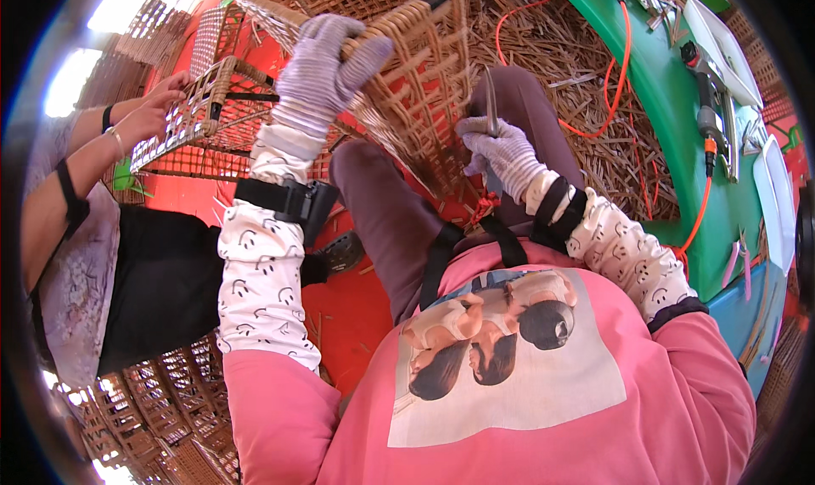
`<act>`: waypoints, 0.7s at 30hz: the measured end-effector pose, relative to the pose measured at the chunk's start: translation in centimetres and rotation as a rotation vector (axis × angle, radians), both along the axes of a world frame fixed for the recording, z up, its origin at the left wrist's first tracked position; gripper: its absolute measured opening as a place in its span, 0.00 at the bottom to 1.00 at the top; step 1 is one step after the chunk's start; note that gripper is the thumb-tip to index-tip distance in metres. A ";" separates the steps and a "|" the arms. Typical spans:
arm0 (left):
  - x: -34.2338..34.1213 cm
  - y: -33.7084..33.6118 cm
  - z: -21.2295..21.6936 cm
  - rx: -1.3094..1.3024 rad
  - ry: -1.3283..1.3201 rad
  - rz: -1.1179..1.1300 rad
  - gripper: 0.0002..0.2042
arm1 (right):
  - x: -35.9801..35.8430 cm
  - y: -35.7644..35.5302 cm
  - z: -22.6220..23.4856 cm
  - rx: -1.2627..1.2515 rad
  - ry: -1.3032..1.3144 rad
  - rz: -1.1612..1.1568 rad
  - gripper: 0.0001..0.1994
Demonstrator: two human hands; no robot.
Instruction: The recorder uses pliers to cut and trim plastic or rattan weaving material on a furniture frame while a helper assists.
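My left hand (pixel 321 71), in a striped knitted glove, is closed over the wrapped rim of a woven wicker basket (pixel 416 86). The basket is tilted between my knees, and its openwork side faces right. Just right of it, my right hand (pixel 501 152), in a matching glove, is closed round a slim, curved metal tool (pixel 491 99). The tool's metal end points up and away, apart from the basket; my fingers hide most of its grip, so its exact kind is unclear.
To the left, a co-worker's hands (pixel 144 124) are at another wicker basket (pixel 208 116). Cane scraps (pixel 560 69) cover the floor ahead right. A green table (pixel 679 137) at the right bears a corded power tool (pixel 706 95) with an orange cable (pixel 701 218).
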State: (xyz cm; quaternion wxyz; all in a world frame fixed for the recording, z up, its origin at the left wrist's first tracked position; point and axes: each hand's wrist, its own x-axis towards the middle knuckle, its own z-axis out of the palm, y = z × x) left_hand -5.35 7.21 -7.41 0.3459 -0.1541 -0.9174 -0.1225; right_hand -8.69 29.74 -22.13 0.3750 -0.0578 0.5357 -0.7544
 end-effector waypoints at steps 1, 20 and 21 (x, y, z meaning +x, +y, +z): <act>-0.4 -0.7 0.2 -0.001 -0.006 -0.010 0.20 | -0.1 -0.3 -0.4 0.001 0.016 -0.013 0.10; -1.1 -0.3 -3.3 0.060 0.136 0.002 0.11 | 0.9 -6.8 -2.0 -0.083 0.021 -0.030 0.12; -0.9 -0.3 -3.5 0.062 0.136 0.001 0.11 | 0.9 -6.7 -2.0 -0.065 0.020 -0.006 0.11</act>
